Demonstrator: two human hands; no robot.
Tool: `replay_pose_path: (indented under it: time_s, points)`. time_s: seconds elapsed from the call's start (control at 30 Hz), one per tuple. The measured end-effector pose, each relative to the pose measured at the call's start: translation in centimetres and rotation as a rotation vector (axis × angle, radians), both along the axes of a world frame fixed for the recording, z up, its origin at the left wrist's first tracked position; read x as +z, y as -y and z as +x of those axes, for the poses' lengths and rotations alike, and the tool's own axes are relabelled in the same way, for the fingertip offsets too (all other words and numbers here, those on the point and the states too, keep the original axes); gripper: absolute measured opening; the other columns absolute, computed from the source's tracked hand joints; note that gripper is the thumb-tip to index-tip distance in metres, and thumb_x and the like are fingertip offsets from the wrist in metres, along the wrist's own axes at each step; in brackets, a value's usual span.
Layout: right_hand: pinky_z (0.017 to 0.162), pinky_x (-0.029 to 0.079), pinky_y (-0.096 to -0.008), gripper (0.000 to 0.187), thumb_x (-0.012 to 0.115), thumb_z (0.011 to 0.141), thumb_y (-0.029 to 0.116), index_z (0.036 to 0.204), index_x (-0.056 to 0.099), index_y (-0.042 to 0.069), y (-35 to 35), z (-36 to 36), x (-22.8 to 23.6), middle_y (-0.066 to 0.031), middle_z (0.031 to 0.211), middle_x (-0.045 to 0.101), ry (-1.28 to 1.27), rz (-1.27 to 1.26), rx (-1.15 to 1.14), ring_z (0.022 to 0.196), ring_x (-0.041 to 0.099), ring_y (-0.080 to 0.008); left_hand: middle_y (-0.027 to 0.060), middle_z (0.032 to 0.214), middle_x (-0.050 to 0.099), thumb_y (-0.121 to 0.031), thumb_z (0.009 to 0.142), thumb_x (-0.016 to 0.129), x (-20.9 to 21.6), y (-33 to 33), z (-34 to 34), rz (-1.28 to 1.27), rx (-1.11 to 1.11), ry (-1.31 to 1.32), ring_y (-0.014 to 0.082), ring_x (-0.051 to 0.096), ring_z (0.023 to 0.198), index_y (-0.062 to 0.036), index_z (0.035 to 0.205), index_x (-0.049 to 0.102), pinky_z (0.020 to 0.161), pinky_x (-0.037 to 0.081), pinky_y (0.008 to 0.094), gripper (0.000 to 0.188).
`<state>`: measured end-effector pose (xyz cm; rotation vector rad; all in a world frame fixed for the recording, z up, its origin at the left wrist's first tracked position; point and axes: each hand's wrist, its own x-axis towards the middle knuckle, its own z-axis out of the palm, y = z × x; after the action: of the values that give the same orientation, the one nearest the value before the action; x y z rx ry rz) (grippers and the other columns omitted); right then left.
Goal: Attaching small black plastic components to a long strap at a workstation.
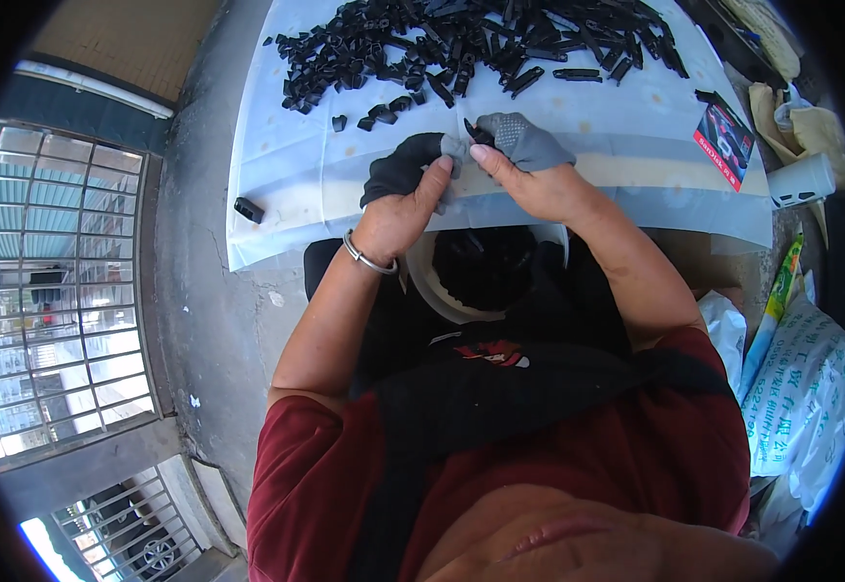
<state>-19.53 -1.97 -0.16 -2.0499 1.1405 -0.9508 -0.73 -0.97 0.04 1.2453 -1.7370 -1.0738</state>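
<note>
Both hands meet over the near edge of the table, in gloves that leave the thumbs bare. A small black plastic part [477, 134] is pinched in my right hand [524, 160], its pointed tip sticking up by the thumb. Close beside it, my left hand [413, 179] is closed, thumb against fingers; whatever it grips is hidden. Below the hands, a white bucket [427, 281] with black parts [486, 267] in it stands at my lap. Beyond them, small black caps [364, 63] and longer black pieces [539, 48] lie heaped on the table.
A pale plastic sheet [292, 160] covers the table. One black piece [248, 210] lies alone at its left edge, a red and black card [725, 142] at the right. Right of the table are a white cup-like container [803, 181] and printed white bags [796, 388]. A barred window [59, 281] is left.
</note>
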Motion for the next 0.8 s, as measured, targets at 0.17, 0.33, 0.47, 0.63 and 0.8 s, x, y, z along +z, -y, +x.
replay_pose_path:
  time_s: [0.17, 0.33, 0.47, 0.63, 0.8]
  points:
    - [0.070, 0.045, -0.0380, 0.031, 0.055, 0.080, 0.028, 0.100, 0.053, 0.004, -1.5, 1.1, 1.4, -0.0149, 0.086, 0.058, -0.098, -0.197, 0.031, 0.078, 0.056, -0.0318, 0.0035, 0.084, 0.060, -0.008, 0.082, 0.053, -0.1, -0.2, -0.4, 0.393, -0.065, -0.612, 0.0072, 0.053, 0.065, -0.0021, 0.108, 0.050, 0.055, 0.043, 0.0193, 0.027]
    - [0.068, 0.045, -0.0396, 0.028, 0.057, 0.078, 0.028, 0.093, 0.057, 0.005, -1.6, 1.0, 1.3, -0.0137, 0.085, 0.059, -0.281, -0.188, 0.015, 0.078, 0.056, -0.0314, 0.0075, 0.094, 0.059, -0.002, 0.083, 0.049, -0.5, -0.5, -0.3, 0.425, -0.115, -0.616, 0.0166, 0.058, 0.082, -0.0008, 0.109, 0.049, 0.073, 0.049, 0.0278, 0.026]
    - [0.066, 0.046, -0.0389, 0.024, 0.059, 0.076, 0.022, 0.091, 0.058, 0.004, -1.2, 0.9, 0.1, -0.0125, 0.082, 0.059, -0.142, -0.142, 0.021, 0.075, 0.057, -0.0306, 0.0068, 0.092, 0.059, -0.012, 0.086, 0.049, -0.3, -0.7, -0.7, 0.441, -0.095, -0.664, 0.0144, 0.057, 0.083, -0.0007, 0.108, 0.051, 0.074, 0.048, 0.0264, 0.025]
    - [0.063, 0.046, -0.0366, 0.022, 0.062, 0.074, 0.018, 0.091, 0.058, 0.004, -1.4, 1.7, -0.6, -0.0122, 0.082, 0.059, -0.012, -0.395, 0.017, 0.071, 0.058, -0.0297, 0.0057, 0.088, 0.059, -0.027, 0.089, 0.046, -0.6, -0.8, -0.9, 0.389, 0.050, -0.201, 0.0101, 0.055, 0.077, -0.0003, 0.103, 0.055, 0.066, 0.045, 0.0222, 0.031]
    - [0.068, 0.046, -0.0337, 0.031, 0.062, 0.078, 0.024, 0.101, 0.056, 0.004, -1.6, -0.2, 2.1, -0.0127, 0.088, 0.058, -0.098, -0.141, 0.080, 0.078, 0.057, -0.0267, 0.0015, 0.066, 0.055, -0.039, 0.091, 0.040, -0.5, -0.8, 0.0, 0.224, 0.093, -0.220, 0.0094, 0.048, 0.061, -0.0024, 0.083, 0.059, 0.056, 0.041, 0.0246, 0.042]
